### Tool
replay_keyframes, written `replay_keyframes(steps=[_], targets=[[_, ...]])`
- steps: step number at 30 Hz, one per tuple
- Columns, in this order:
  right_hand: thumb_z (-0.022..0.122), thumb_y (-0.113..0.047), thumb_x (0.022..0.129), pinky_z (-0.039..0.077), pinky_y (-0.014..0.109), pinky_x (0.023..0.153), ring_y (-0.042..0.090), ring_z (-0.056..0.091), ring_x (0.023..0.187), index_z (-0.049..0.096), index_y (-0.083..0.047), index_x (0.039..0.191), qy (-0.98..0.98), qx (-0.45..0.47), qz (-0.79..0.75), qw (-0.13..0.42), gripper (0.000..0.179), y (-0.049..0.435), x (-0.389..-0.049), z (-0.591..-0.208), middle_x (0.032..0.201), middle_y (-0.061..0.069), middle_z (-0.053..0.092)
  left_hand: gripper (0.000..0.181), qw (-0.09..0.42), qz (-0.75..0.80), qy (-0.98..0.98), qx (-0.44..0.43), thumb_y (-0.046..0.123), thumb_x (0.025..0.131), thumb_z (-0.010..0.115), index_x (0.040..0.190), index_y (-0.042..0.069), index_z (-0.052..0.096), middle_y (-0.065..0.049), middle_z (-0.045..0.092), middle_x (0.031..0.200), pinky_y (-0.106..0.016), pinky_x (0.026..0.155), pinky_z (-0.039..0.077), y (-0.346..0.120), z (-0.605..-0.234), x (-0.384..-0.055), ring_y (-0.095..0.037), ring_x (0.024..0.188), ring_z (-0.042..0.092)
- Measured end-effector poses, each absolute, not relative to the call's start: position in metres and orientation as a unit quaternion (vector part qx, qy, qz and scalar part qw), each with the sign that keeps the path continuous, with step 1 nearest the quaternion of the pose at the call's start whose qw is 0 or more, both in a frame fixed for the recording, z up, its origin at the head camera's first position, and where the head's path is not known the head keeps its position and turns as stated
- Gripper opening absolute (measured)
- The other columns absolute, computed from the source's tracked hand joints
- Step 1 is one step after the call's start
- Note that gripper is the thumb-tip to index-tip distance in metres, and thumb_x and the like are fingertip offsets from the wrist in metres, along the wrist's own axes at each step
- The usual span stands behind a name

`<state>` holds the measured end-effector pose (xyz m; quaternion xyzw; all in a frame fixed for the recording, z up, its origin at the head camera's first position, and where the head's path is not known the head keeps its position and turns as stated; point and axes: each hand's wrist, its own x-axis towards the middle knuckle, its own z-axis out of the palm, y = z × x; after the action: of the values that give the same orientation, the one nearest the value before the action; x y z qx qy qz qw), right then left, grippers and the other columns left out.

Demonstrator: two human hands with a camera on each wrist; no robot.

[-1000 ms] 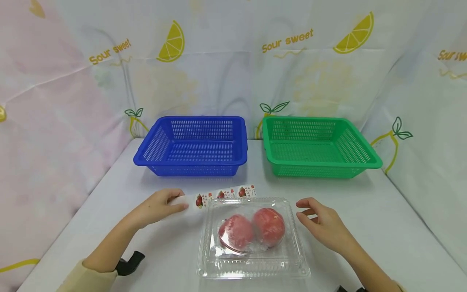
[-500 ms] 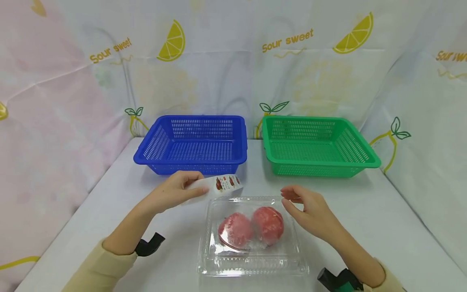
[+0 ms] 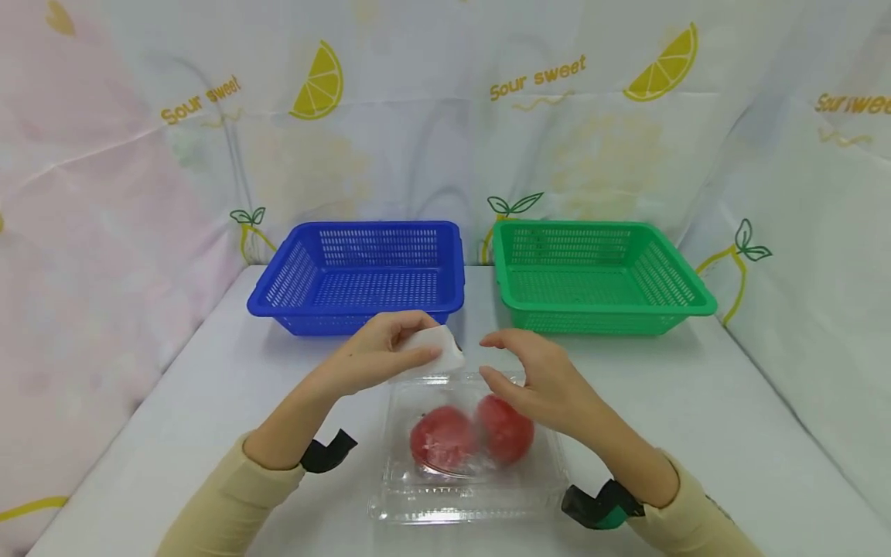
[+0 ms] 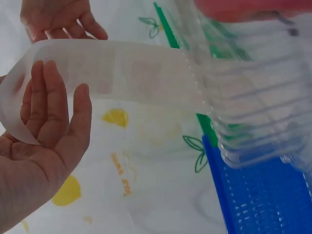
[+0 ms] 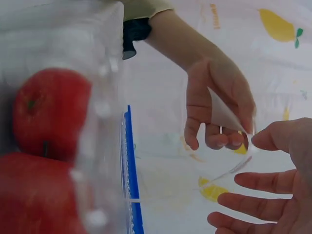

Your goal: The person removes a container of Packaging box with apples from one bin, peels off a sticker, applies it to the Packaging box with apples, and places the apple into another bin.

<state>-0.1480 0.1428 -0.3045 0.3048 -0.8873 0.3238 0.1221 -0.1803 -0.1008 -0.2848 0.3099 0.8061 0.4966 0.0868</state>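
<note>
My left hand (image 3: 372, 352) pinches a white strip of fruit labels (image 3: 433, 348) between thumb and fingers, above the far edge of a clear plastic clamshell box (image 3: 418, 507). Seen in the left wrist view, the label strip (image 4: 146, 78) curves round and trails off behind the box. My right hand (image 3: 546, 383) hovers over the box's right side, fingers and thumb spread apart with nothing between them. In the right wrist view its thumb tip is close to the strip's end; whether they touch I cannot tell. Inside the closed box lie two red apples (image 3: 443, 439).
A blue plastic basket (image 3: 355, 311) stands behind the box at the left, and a green plastic basket (image 3: 605, 311) at the right. Behind them hangs a lemon-printed cloth (image 3: 404, 147). The table top (image 3: 696, 433) is white.
My left hand has lifted the label strip and carried it right, over the box; its printed side has turned mostly out of sight. My right hand has moved left towards it.
</note>
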Motion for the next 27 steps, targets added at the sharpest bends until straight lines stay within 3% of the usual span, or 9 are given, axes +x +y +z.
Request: replay_keyframes(steps=[8, 16, 27], targets=[[0.064, -0.026, 0.085, 0.045, 0.037, 0.088, 0.014, 0.051, 0.11, 0.058, -0.01, 0.113, -0.872, 0.331, 0.334, 0.134, 0.033, 0.145, -0.145, -0.304, 0.113, -0.002, 0.059, 0.018, 0.063, 0.453, 0.804, 0.38, 0.021, 0.087, 0.063, 0.103, 0.012, 0.064, 0.003, 0.062, 0.093, -0.029, 0.078, 0.048, -0.069, -0.28, -0.176, -0.013, 0.089, 0.054], [0.064, -0.019, 0.085, 0.046, 0.037, 0.087, 0.015, 0.053, 0.11, 0.06, -0.009, 0.108, -0.85, 0.365, 0.345, 0.157, 0.026, 0.147, -0.14, -0.303, 0.114, -0.001, 0.058, 0.019, 0.038, 0.421, 0.818, 0.389, 0.017, 0.086, 0.064, 0.104, 0.011, 0.062, 0.002, 0.063, 0.101, -0.032, 0.088, 0.045, -0.064, -0.28, -0.171, -0.015, 0.102, 0.057], [0.068, -0.014, 0.081, 0.048, 0.034, 0.084, 0.02, 0.056, 0.108, 0.065, 0.0, 0.108, -0.837, 0.394, 0.336, 0.179, 0.03, 0.147, -0.139, -0.305, 0.117, 0.008, 0.058, 0.02, 0.02, 0.4, 0.824, 0.401, 0.017, 0.087, 0.064, 0.106, 0.012, 0.064, 0.003, 0.065, 0.102, -0.035, 0.089, 0.045, -0.069, -0.279, -0.166, -0.016, 0.104, 0.057]])
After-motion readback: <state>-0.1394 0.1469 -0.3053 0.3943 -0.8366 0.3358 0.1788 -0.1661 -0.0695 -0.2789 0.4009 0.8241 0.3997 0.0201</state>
